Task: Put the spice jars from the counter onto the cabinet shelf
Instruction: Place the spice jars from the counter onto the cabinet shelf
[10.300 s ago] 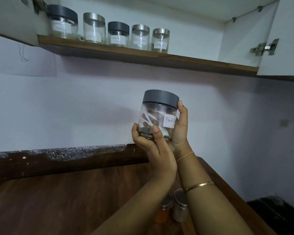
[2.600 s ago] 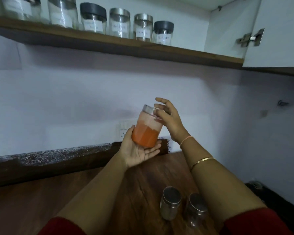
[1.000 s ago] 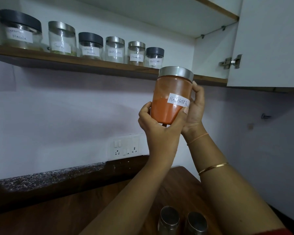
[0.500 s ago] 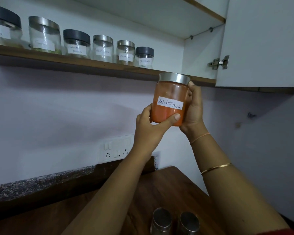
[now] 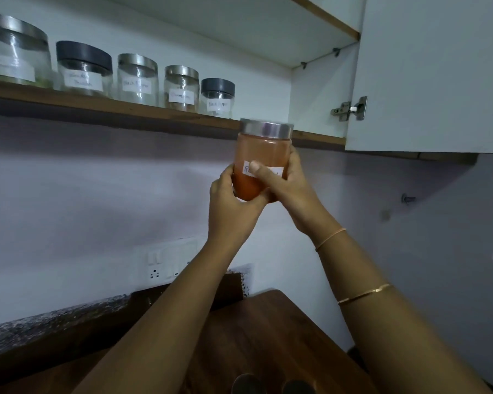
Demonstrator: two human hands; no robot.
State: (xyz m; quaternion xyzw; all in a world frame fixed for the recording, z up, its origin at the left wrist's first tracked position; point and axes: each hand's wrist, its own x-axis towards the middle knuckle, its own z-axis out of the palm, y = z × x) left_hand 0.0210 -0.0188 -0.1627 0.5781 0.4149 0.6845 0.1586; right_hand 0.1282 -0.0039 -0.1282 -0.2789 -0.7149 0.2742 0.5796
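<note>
- Left hand (image 5: 231,203) cups the bottom of the orange-red powder jar (image 5: 264,150), fingers curled under it. The right hand (image 5: 292,191) wraps the side, thumb pressed across the white label.
- Jar's upright and up in the air, with its steel lid (image 5: 266,129) about level with the front edge of the cabinet shelf (image 5: 165,115). Not on it yet.
- So I'd call this the lift-and-place step for this one.
- Next move, I reckon: raise it till the base clears the edge, then set it on the bare stretch right of the dark-lidded jar (image 5: 217,98), last in the row of five.
- Looks like two more steel-topped jars (image 5: 246,386) are waiting on the counter (image 5: 268,331) below, so there's more to go.
</note>
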